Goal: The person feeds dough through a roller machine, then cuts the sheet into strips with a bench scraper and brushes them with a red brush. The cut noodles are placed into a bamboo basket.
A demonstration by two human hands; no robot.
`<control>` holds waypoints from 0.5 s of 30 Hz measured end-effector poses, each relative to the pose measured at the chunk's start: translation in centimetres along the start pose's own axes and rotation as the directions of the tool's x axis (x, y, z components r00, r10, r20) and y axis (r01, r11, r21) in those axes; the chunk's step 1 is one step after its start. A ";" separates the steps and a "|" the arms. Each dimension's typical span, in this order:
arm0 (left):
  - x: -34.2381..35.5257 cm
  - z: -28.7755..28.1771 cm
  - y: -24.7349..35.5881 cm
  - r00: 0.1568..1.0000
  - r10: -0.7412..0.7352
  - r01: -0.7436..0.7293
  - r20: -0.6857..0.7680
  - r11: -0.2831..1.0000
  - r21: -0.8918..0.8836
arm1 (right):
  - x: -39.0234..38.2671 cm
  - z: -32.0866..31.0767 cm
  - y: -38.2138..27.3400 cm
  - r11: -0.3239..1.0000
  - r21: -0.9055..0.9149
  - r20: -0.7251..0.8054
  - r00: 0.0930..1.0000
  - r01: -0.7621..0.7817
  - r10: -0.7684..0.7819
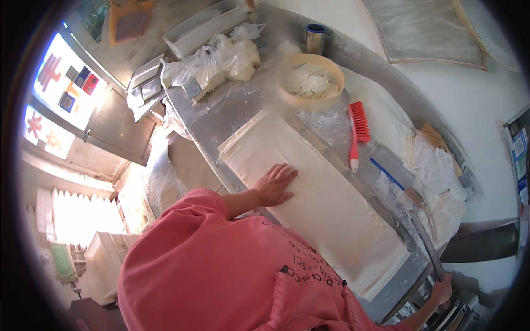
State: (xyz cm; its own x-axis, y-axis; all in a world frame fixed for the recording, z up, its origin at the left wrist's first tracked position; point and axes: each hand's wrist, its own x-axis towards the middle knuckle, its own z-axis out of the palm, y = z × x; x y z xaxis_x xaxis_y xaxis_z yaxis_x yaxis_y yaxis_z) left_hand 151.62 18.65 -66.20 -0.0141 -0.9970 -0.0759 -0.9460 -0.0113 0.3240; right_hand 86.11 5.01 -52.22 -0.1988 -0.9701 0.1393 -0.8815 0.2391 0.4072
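Note:
My left hand (pixel 276 185) lies palm down with fingers apart on a long, pale, layered dough sheet (pixel 326 215) on the metal worktable (pixel 205 118). At the lower right, my right hand (pixel 440 289) is closed on the handle of a long metal blade (pixel 425 237), which reaches up beside the sheet's right end. A blue-edged tool with a wooden handle (pixel 414 198) lies just behind that blade. A red-bristled brush (pixel 358 129) rests farther back along the sheet.
Behind the sheet are a round sieve (pixel 337 83) with pale flakes, a metal canister (pixel 314 41), bagged items (pixel 221 66), a white bin (pixel 199 27) and white cloth (pixel 436 165). A straw brush (pixel 433 135) lies at the back edge. A doorway and window (pixel 72 94) stand left.

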 end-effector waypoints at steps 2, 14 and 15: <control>-0.1 0.1 -0.1 0.996 0.044 -0.046 -0.076 0.999 -0.020 | -2.2 -1.8 0.5 0.995 0.044 0.034 0.995 -0.094 0.093; 1.0 -2.4 -11.3 0.887 -0.361 0.316 -0.286 0.929 -0.194 | -7.1 5.8 -1.4 0.560 0.763 0.162 0.935 -0.321 0.315; 1.2 -3.8 -14.9 0.857 -0.463 0.473 -0.226 0.881 -0.010 | -8.5 5.3 -2.7 0.457 0.838 0.155 0.933 -0.298 0.325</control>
State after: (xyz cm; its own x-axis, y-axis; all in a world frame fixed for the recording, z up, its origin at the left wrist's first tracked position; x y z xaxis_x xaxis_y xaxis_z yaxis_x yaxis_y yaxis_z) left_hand 166.98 17.36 -67.55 0.4993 -0.8664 -0.0024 -0.8366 -0.4828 0.2591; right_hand 87.95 12.37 -59.27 -0.5385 -0.8337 0.1228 -0.7023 0.3635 -0.6121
